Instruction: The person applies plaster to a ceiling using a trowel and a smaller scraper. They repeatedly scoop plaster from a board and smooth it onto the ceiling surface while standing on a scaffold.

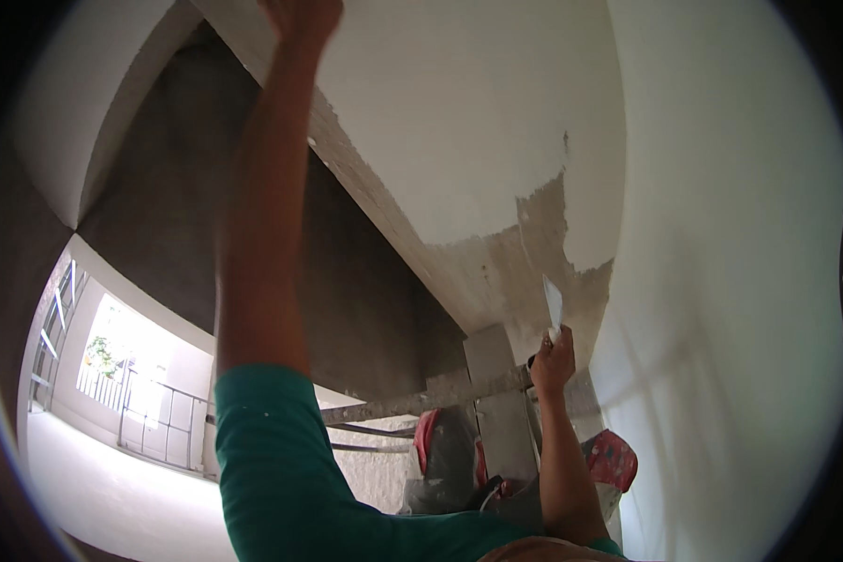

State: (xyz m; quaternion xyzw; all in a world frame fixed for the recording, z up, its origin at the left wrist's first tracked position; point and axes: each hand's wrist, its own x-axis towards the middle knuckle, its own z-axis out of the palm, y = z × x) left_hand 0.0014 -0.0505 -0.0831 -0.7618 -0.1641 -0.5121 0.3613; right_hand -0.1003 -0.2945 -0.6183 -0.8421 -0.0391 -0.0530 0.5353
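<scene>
My left arm is raised, and my left hand (302, 17) reaches the top edge of the view, its fingers mostly cut off, so what it holds is hidden. My right hand (554, 361) is closed on a pale flat scraper (553, 300), its blade pointing up. Around both arms spreads a surface with smooth white plaster (459, 112); a rough, bare grey-beige patch (543, 225) shows above the scraper, with ragged edges. A long dark grey panel (365, 272) lies beside it, behind my left arm.
Below are a splattered horizontal bar (375, 410), grey boards (487, 347) and red-and-grey items (609, 454) that I cannot identify. A pale wall (721, 281) curves along the right. At left, a bright opening (108, 347) has a metal railing (159, 403).
</scene>
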